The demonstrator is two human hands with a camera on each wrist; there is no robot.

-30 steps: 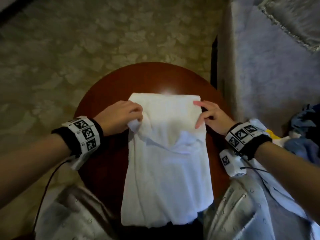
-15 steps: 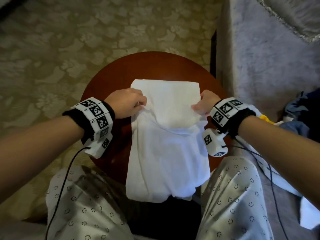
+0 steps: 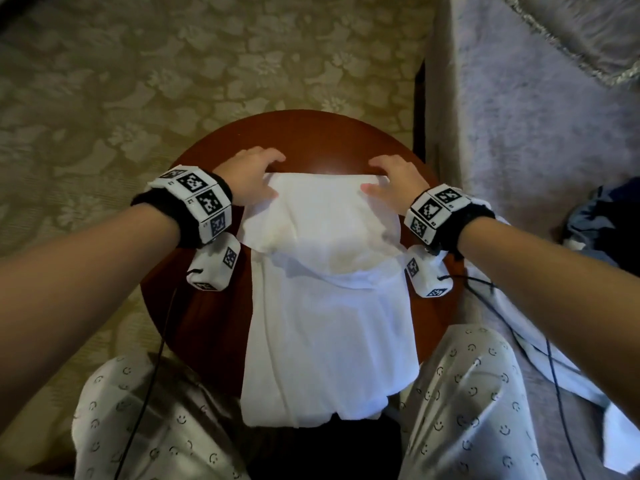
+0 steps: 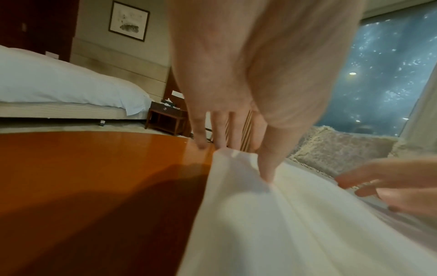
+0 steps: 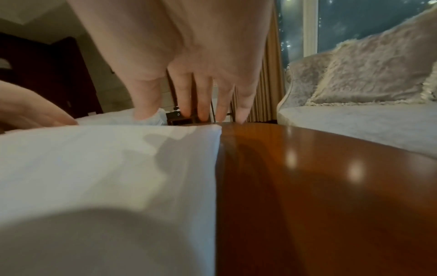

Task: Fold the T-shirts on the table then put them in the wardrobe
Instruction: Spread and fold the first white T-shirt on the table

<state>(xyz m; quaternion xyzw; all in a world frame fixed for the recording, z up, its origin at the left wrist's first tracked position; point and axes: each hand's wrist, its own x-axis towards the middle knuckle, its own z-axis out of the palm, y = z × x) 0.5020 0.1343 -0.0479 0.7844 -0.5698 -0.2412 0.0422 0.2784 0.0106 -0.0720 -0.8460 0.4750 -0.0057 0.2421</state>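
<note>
- The left hand (image 3: 251, 174) sits at the far left corner of the white cotton T-shirt (image 3: 329, 306), fingers spread and fairly straight, tips down on the round reddish-brown polished wooden surface (image 3: 194, 306) just past the cloth.
- From the left wrist view, its thumb (image 4: 269, 164) presses into the fabric and bunches a crease there, while the other fingers (image 4: 201, 138) touch bare wood beside the corner — it looks like a loose hold across the corner, not a fist.
- The right hand (image 3: 394, 178) mirrors it at the far right corner, also spread wide, thumb resting on the cloth.
- The right wrist view shows its fingers (image 5: 203, 104) reaching straight down at the shirt's far edge; whether they tuck under it, I cannot tell.
- The T-shirt lies down the middle of the surface, its top part folded over towards the person, and its near end hangs off the front edge between the knees in smiley-print trousers (image 3: 485, 410).
- A grey plush sofa (image 3: 519, 116) stands to the right.
</note>
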